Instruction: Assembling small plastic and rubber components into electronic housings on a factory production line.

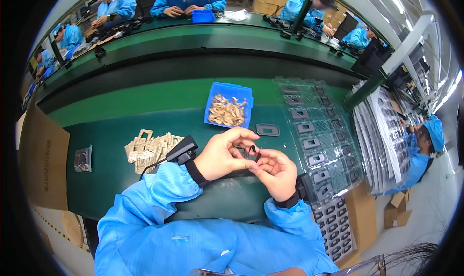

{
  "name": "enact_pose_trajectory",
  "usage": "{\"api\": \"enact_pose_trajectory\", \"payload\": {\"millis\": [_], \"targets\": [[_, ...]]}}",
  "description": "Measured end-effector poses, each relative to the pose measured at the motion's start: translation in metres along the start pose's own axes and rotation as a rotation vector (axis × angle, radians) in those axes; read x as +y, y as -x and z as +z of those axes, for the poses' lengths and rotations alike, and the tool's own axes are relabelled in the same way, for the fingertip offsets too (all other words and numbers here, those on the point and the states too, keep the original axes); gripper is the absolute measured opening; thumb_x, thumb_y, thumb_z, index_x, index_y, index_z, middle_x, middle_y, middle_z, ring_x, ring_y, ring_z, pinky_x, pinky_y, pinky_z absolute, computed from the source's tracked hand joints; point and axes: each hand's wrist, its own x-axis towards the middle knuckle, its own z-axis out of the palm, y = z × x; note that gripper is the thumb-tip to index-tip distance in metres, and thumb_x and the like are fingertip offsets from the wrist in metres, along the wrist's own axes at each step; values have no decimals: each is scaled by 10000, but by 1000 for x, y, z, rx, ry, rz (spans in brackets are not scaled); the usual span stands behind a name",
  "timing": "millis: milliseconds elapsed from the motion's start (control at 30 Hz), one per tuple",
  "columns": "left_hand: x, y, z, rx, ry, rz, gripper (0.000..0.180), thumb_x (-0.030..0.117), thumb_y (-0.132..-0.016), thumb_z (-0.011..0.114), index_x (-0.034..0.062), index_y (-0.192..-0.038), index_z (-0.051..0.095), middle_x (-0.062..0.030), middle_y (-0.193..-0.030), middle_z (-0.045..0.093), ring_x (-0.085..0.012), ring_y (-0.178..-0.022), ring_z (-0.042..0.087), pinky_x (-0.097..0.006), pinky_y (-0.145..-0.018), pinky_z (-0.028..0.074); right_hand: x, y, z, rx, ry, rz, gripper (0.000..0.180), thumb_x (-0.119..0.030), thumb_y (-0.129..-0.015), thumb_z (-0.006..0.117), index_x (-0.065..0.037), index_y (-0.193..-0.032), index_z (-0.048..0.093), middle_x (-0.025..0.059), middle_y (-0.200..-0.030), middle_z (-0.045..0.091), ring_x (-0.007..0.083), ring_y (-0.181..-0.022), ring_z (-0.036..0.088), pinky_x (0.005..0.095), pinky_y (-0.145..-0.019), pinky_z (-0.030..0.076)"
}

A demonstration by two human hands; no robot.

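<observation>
Both of my hands meet over the green work surface in front of me. Between their fingertips is a small, thin black piece (pixel 252 151), perhaps a frame or bent strip; fingers hide part of it. My left hand (pixel 224 152) pinches it from the left with curled fingers. From the right, my right hand (pixel 275 172) grips its edge with thumb and fingers. Just beyond them lies a dark grey rectangular frame (pixel 268 129) with an opening in it. A blue bin (pixel 210 98) of tan curled scraps stands farther off. Left of my wrist is a loose pile of tan cut-out sheets (pixel 147 148).
A clear tray (pixel 285 90) with grey frames lies to the right, beside stacked trays (pixel 369 131) and a green post (pixel 362 94). Below it, a carton holds more dark parts (pixel 335 227). Leftward are a small plastic bag (pixel 83 159) and a cardboard box (pixel 46 157). Co-workers sit opposite.
</observation>
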Motion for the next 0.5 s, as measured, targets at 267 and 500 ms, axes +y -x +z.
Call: {"api": "enact_pose_trajectory", "payload": {"millis": [267,500], "targets": [[-21,-63,12,111,-1308,449,313,161,-764,749,40,-1032,643,-98,-1060,687,-277,-1117,593,-385,-882,499,20,21,-51,359,341,-116,341,77,-858,706,14,-1188,646,125,-1209,649,149,-938,677,241,-718,580],[-48,-70,40,118,-1674,509,89,171,-747,615,91,-743,656,0,-770,621,-186,-920,554,-320,-793,426,14,25,-61,448,146,-22,321,-36,-964,630,13,-1278,592,113,-1231,655,204,-1046,670,261,-777,545]]}}
